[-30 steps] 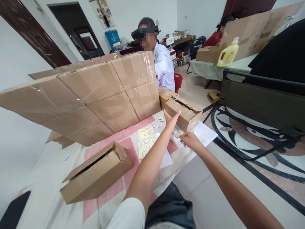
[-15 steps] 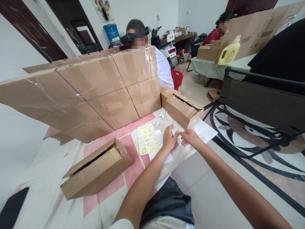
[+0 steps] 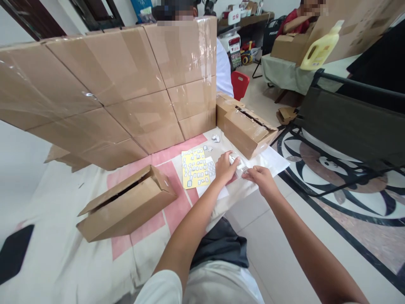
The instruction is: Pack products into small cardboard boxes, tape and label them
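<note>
My left hand (image 3: 225, 168) is closed around a small white, partly clear object (image 3: 237, 164) that looks like a tape roll, just above the table's right front part. At its right end, my right hand (image 3: 257, 174) pinches something too small to make out. Left of my hands lies a yellow sheet (image 3: 195, 168) covered with small white outlined pieces. A white sheet (image 3: 210, 168) with similar pieces is partly under it. Crumpled scraps (image 3: 215, 138) rest behind them.
A cardboard wall (image 3: 133, 93) crosses the table's back. One carton (image 3: 126, 207) lies at left, another (image 3: 248, 128) behind my hands. White paper (image 3: 274, 160) reaches over the right edge. A person in white sits behind the wall; another, in red, is farther right.
The view has tipped downward, so the cardboard wall and the room sit higher in the picture. My right hand has drawn slightly away from my left, still by the white object.
</note>
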{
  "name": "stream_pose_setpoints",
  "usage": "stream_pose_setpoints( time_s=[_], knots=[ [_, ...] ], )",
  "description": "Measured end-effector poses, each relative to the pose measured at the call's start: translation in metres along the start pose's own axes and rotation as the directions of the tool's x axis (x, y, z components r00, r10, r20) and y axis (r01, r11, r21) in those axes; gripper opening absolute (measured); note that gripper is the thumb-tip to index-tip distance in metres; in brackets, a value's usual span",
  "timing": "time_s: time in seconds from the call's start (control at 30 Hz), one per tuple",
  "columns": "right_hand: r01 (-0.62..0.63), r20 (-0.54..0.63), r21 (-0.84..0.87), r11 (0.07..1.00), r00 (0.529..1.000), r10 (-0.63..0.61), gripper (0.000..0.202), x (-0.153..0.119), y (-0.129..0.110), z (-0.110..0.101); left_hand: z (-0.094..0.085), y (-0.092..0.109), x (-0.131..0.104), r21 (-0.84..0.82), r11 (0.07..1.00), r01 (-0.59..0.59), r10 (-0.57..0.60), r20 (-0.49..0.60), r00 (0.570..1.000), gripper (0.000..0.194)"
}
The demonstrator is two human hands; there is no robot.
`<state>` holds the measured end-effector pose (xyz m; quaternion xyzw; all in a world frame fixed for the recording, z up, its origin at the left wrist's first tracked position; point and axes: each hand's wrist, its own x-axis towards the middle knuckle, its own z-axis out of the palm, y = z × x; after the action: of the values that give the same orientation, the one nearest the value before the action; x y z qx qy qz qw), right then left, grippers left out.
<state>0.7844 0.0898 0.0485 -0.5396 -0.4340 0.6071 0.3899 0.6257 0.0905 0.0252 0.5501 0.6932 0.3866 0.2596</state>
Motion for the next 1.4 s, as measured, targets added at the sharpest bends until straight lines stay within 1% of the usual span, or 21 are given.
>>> stream_pose_setpoints(
  time_s=[0.1, 0.2, 0.3, 0.37, 0.47, 0.53, 0.57, 0.63, 0.7, 0.77, 0.83, 0.9, 0.97, 1.0, 1.03, 1.07, 1.1, 1.2, 1.27, 1.33, 1.4],
  knots=[
    [-0.027, 0.006, 0.043, 0.999, 1.000, 0.026, 0.060, 0.000, 0.006, 0.000, -0.002, 0.001, 0.000, 0.009, 1.000, -0.002, 0.002, 0.006, 1.000, 0.047],
    [-0.082, 0.021, 0.064, 0.995, 0.996, 0.081, 0.059, 0.000, 0.010, 0.002, -0.003, 0.001, -0.001, 0.013, 1.000, -0.014, 0.014, 0.008, 1.000, 0.048],
    [-0.106, 0.011, 0.064, 0.992, 0.994, 0.105, 0.058, -0.005, 0.017, 0.002, -0.001, 0.001, -0.001, -0.003, 1.000, -0.009, 0.009, 0.007, 1.000, 0.048],
    [-0.090, 0.003, 0.048, 0.995, 0.996, 0.090, 0.058, -0.013, 0.024, 0.000, 0.000, 0.002, -0.002, -0.032, 0.999, 0.000, 0.000, 0.005, 1.000, 0.048],
    [0.007, 0.013, 0.036, 0.999, 1.000, -0.007, 0.059, -0.029, 0.034, -0.006, -0.003, 0.009, -0.002, -0.106, 0.994, -0.006, 0.003, -0.025, 1.000, 0.050],
    [0.072, 0.042, 0.019, 0.997, 0.996, -0.072, 0.055, -0.040, 0.036, -0.006, -0.014, 0.017, 0.000, -0.172, 0.983, -0.065, 0.051, -0.082, 0.995, 0.055],
    [0.099, 0.063, 0.003, 0.995, 0.993, -0.099, 0.052, -0.044, 0.035, -0.004, -0.024, 0.022, 0.001, -0.209, 0.971, -0.114, 0.091, -0.117, 0.989, 0.054],
    [0.171, 0.113, -0.024, 0.985, 0.979, -0.167, 0.044, -0.054, 0.027, 0.009, -0.050, 0.031, 0.003, -0.282, 0.932, -0.229, 0.183, -0.180, 0.967, 0.042],
    [0.274, 0.181, -0.032, 0.961, 0.947, -0.264, 0.039, -0.066, 0.015, 0.029, -0.083, 0.038, -0.003, -0.356, 0.880, -0.316, 0.253, -0.212, 0.944, 0.025],
    [0.374, 0.280, -0.013, 0.927, 0.892, -0.355, 0.035, -0.082, -0.001, 0.053, -0.117, 0.041, -0.022, -0.422, 0.833, -0.359, 0.288, -0.223, 0.931, 0.020],
    [0.455, 0.404, 0.040, 0.890, 0.807, -0.431, 0.029, -0.100, -0.016, 0.078, -0.149, 0.038, -0.057, -0.468, 0.800, -0.374, 0.285, -0.253, 0.925, 0.025],
    [0.519, 0.526, 0.115, 0.847, 0.691, -0.495, 0.019, -0.121, -0.028, 0.102, -0.177, 0.027, -0.104, -0.487, 0.790, -0.373, 0.244, -0.308, 0.920, 0.029],
    [0.572, 0.632, 0.174, 0.801, 0.559, -0.536, 0.009, -0.140, -0.036, 0.125, -0.202, 0.010, -0.153, -0.424, 0.829, -0.366, 0.157, -0.451, 0.879, 0.028],
    [0.594, 0.675, 0.193, 0.781, 0.497, -0.545, 0.004, -0.149, -0.038, 0.136, -0.212, 0.001, -0.175, -0.397, 0.851, -0.345, 0.117, -0.497, 0.860, 0.025],
    [0.612, 0.715, 0.212, 0.762, 0.434, -0.548, 0.002, -0.156, -0.039, 0.146, -0.223, -0.007, -0.195, -0.375, 0.868, -0.325, 0.090, -0.526, 0.846, 0.023],
    [0.625, 0.751, 0.227, 0.747, 0.375, -0.543, 0.005, -0.162, -0.040, 0.157, -0.232, -0.015, -0.211, -0.360, 0.883, -0.302, 0.071, -0.533, 0.843, 0.020],
    [0.636, 0.781, 0.243, 0.733, 0.320, -0.536, 0.008, -0.166, -0.040, 0.167, -0.242, -0.021, -0.224, -0.352, 0.893, -0.279, 0.059, -0.523, 0.850, 0.018],
    [0.675, 0.833, 0.285, 0.681, 0.177, -0.524, 0.016, -0.174, -0.040, 0.200, -0.270, -0.033, -0.247, -0.358, 0.911, -0.206, 0.031, -0.438, 0.898, 0.022],
    [0.719, 0.851, 0.293, 0.630, 0.104, -0.515, 0.020, -0.176, -0.039, 0.219, -0.285, -0.037, -0.255, -0.376, 0.914, -0.152, -0.001, -0.379, 0.925, 0.026],
    [0.753, 0.869, 0.284, 0.594, 0.059, -0.491, 0.023, -0.179, -0.038, 0.235, -0.296, -0.040, -0.262, -0.400, 0.911, -0.105, -0.031, -0.321, 0.947, 0.034],
    [0.770, 0.884, 0.269, 0.579, 0.042, -0.466, 0.025, -0.182, -0.036, 0.245, -0.302, -0.045, -0.267, -0.420, 0.903, -0.089, -0.044, -0.296, 0.954, 0.036]
  ],
)
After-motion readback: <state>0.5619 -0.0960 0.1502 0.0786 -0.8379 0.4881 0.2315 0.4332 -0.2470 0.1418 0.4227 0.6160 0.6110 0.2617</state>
